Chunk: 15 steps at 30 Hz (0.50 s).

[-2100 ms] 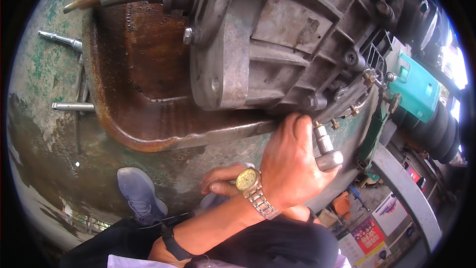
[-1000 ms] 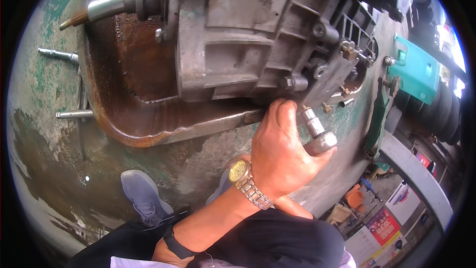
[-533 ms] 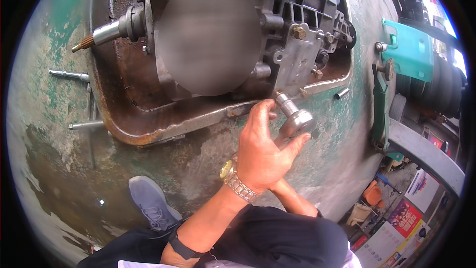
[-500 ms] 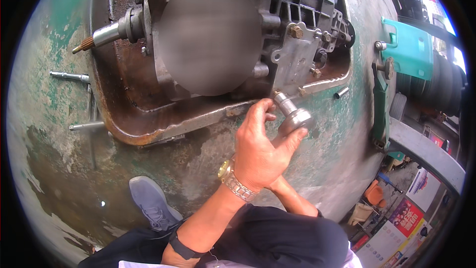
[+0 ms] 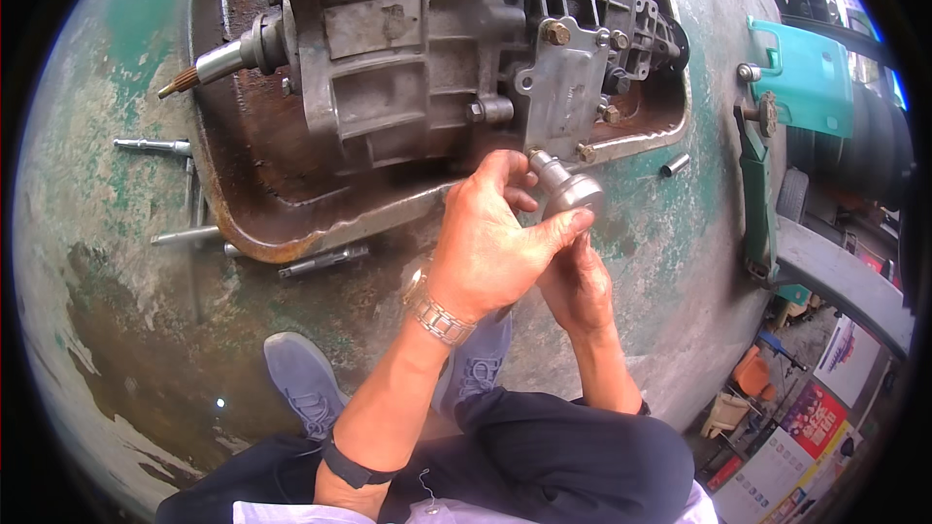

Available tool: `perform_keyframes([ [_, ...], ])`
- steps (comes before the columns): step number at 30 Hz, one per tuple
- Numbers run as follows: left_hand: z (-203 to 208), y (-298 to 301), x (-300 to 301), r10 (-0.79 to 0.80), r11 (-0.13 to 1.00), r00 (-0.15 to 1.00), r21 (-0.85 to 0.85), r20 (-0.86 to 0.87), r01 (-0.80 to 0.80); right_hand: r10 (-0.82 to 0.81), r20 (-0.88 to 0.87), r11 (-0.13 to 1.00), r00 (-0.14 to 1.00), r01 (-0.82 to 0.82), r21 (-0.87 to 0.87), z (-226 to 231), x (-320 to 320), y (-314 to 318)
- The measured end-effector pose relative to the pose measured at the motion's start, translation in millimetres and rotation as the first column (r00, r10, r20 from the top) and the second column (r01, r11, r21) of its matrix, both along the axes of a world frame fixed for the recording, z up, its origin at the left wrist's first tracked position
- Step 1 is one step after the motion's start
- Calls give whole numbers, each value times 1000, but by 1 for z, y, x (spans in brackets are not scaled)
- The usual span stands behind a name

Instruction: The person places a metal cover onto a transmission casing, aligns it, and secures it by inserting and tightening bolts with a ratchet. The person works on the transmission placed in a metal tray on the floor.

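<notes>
My left hand [image 5: 495, 238], wearing a metal-band watch, is closed around a socket wrench [image 5: 573, 192] with a round metal head. Its thumb lies on the head and its fingers curl beside the socket. The socket's tip meets a bolt at the lower corner of a flat metal cover plate [image 5: 561, 97]. That plate is on a grey gearbox [image 5: 388, 68] with a splined shaft at its left end. From below, my right hand [image 5: 578, 286] reaches the wrench head with bent fingers. Part of its grip and the wrench's handle are hidden behind my left hand.
The gearbox sits in a rusty metal tray [image 5: 267, 245]. Several chrome bars and handles [image 5: 325, 260] lie by its left and near edges. A loose socket [image 5: 677, 165] is on the floor to the right. Beyond it stand a green metal frame [image 5: 757, 199] and a turquoise plastic container [image 5: 811, 82].
My right hand has come up from near my lap to the wrench head. The left hand keeps its hold with the socket at the same plate corner. The whole view has shifted slightly.
</notes>
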<state>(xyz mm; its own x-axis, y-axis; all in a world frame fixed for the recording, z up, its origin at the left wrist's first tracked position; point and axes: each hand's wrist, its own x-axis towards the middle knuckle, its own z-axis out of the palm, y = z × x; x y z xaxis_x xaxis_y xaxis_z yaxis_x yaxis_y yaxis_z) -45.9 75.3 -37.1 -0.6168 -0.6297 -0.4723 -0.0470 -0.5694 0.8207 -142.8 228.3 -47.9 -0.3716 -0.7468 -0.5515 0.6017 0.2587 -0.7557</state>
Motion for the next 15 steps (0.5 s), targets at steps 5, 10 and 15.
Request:
perform_keyframes([
  [5,-5,4,-1,16,1000,1000,9,9,-16,-32,19,999,999,32,-10,-6,-1,-5],
  [10,-6,7,-1,37,999,999,20,-6,-37,-72,96,994,993,79,-72,-8,-1,-7],
  [15,-9,12,-2,69,997,997,30,-31,-68,-81,76,994,994,87,-72,-7,-3,-7],
])
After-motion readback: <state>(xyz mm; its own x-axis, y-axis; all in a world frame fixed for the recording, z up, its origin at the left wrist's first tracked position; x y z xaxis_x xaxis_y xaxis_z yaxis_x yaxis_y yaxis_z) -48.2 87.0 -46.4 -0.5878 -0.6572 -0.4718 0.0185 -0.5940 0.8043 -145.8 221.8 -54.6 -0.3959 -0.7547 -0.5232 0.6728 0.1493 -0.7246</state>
